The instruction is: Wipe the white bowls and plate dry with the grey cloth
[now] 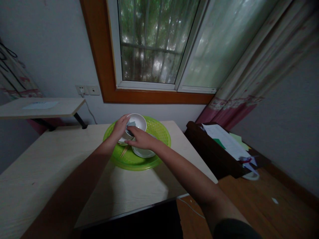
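Note:
A white bowl [140,120] is tilted over a round green plastic basket [159,136], its inside facing me. My left hand [120,128] is closed on the bowl's left rim. With fingers bent, my right hand [141,138] presses a grey cloth [131,124] against the inside of the bowl. Beneath my right hand lies a white plate [143,153] in the basket, partly hidden. Another white dish [122,140] shows below my left hand, mostly covered. A few wooden chopsticks [124,151] lie beside the plate.
The basket stands on a pale wooden table [87,186], near its back edge. A raised shelf [62,106] stands at the left, below a wall socket [87,90]. To the right of the table is a dark brown cabinet [211,156] with papers [226,141] on top.

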Motion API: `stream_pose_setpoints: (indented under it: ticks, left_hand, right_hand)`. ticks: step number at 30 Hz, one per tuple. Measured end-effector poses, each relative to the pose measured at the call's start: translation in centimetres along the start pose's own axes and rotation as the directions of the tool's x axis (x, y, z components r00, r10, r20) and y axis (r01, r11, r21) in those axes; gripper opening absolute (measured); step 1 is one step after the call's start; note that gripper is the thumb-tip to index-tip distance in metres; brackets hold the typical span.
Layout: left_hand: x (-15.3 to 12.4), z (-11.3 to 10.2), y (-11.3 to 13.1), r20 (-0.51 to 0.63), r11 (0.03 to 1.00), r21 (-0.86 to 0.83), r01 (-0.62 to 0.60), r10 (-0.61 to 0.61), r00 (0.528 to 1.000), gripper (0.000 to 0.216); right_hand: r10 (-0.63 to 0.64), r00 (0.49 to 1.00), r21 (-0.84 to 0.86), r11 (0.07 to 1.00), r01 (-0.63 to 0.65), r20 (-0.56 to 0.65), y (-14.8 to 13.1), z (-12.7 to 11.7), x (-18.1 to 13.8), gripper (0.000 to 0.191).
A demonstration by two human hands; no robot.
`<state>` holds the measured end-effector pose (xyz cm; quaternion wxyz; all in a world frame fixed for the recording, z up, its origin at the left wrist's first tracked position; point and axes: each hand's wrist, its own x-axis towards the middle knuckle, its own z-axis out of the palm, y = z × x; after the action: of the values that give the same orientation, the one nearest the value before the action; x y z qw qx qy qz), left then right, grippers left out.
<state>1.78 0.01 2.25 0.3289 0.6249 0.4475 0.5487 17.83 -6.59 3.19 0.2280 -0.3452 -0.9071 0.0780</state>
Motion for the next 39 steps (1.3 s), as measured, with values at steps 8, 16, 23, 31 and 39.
stream_pose_setpoints:
  ticks: [8,16,23,31,39]
  left_hand:
    - [-0.1,0.4,-0.4,0.017,0.999,-0.045,0.005,-0.005,1.000,0.041]
    - [0.1,0.1,-0.4,0.028,0.999,-0.044,0.018,-0.017,0.999,0.050]
    - [-0.3,-0.1,0.1,-0.003,1.000,0.015,0.017,-0.017,1.000,0.046]
    - [-0.1,0.1,-0.3,0.007,1.000,0.014,0.026,-0.026,1.000,0.040]
    - [-0.1,0.4,-0.6,0.038,0.998,-0.055,0.014,-0.012,0.999,0.043]
  right_hand:
    - [0.023,1.000,-0.330,0.944,-0.025,-0.009,0.2,0.5,-0.4,0.079]
    - [0.145,0.987,-0.527,0.834,-0.163,-0.077,-0.4,-0.3,-0.4,0.068]
    - [0.183,0.983,-0.490,0.856,-0.163,-0.008,-1.2,-1.0,-0.6,0.031]
    - [0.039,0.999,-0.068,0.997,-0.038,0.014,-0.2,-0.1,0.3,0.059]
    - [0.063,0.993,-0.366,0.926,-0.095,-0.098,0.1,1.1,-0.2,0.072]
